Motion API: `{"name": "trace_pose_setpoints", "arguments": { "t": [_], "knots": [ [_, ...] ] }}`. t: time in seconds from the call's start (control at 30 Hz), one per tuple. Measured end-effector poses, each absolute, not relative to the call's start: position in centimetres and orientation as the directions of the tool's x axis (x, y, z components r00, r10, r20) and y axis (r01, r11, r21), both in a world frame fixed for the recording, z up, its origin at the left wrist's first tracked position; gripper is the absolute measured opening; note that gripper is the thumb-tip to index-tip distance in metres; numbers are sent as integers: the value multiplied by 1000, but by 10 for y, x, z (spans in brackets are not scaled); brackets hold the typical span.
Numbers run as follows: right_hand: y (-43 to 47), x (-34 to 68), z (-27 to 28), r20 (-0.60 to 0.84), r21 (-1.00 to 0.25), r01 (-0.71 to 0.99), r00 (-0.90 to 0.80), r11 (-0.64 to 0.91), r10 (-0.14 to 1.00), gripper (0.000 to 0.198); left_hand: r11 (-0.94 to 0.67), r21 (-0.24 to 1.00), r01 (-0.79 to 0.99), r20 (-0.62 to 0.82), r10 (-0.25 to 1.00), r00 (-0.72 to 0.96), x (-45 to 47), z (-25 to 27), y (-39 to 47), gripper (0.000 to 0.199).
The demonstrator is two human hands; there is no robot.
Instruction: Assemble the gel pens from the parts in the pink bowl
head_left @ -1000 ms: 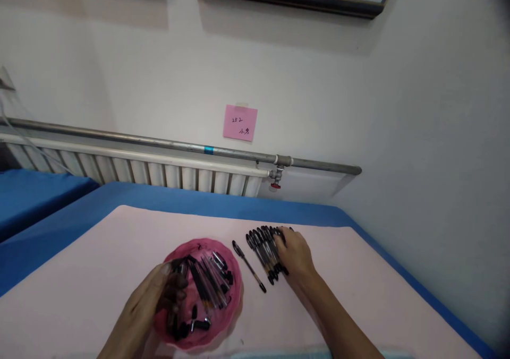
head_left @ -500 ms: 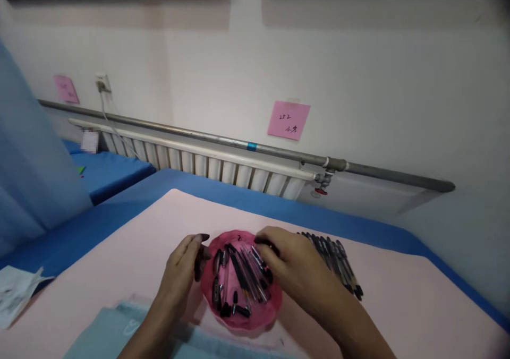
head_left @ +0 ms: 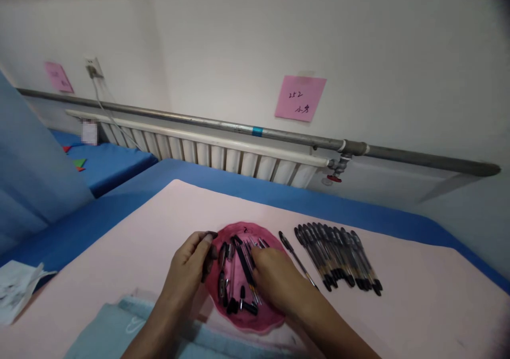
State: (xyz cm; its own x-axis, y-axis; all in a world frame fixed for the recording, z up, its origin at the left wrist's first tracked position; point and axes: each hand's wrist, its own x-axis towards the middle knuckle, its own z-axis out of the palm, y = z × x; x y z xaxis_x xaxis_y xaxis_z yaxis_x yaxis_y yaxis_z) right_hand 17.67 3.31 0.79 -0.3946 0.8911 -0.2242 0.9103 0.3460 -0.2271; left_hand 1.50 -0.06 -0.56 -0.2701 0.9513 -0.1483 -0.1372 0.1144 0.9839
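Observation:
A pink bowl (head_left: 274, 324) with a wavy rim holds loose pen parts: black caps (head_left: 249, 308), clear barrels and thin refills (head_left: 245, 266). My right hand (head_left: 277, 282) reaches into its right side, fingers closed down among the parts, fingertips hidden. At the left rim is my left hand (head_left: 187, 266), its dark-tipped fingers curled together; whatever they may hold is hidden. To the right of the bowl lies a single capped pen (head_left: 292, 253), partly behind my right forearm. Beyond it, several black-capped pens (head_left: 338, 255) lie side by side in a slanted row.
A pink sheet (head_left: 422, 295) covers the blue bed (head_left: 223, 181). Folded light-blue cloth (head_left: 115, 322) lies at the front, white paper (head_left: 16, 290) at the left edge. Behind the bed are a radiator (head_left: 219, 154) and a metal pipe (head_left: 215, 125). A blue curtain (head_left: 35, 173) hangs at left.
My right hand has moved from the bowl's right rim down into the pen parts. The single pen and more of the pen row now show. The view has shifted slightly.

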Motion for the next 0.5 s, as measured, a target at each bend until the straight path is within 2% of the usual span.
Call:
{"name": "trace_pose_setpoints", "arguments": {
  "t": [0.13, 0.23, 0.3, 0.4, 0.5],
  "knots": [
    [33, 176, 7, -267, -182, 932, -354, 313, 896, 27, 125, 990, -71, -138, 965, -223, 17, -6, -1, 25],
    [33, 177, 6, -262, -204, 937, -332, 284, 906, 25, 124, 991, -42, -130, 971, -202, 17, -7, -2, 25],
    [33, 177, 8, -183, -297, 904, -369, 306, 911, 22, 127, 990, -53, -135, 975, -176, 18, -8, -3, 25],
    [32, 175, 11, 0, -501, 769, -459, 398, 888, 17, 184, 978, -99, -190, 980, -57, 20, -8, -5, 27],
    [28, 169, 12, 100, -620, 654, -483, 434, 870, 12, 245, 952, -186, -246, 969, 19, 23, -8, -5, 27]
  ]
}}
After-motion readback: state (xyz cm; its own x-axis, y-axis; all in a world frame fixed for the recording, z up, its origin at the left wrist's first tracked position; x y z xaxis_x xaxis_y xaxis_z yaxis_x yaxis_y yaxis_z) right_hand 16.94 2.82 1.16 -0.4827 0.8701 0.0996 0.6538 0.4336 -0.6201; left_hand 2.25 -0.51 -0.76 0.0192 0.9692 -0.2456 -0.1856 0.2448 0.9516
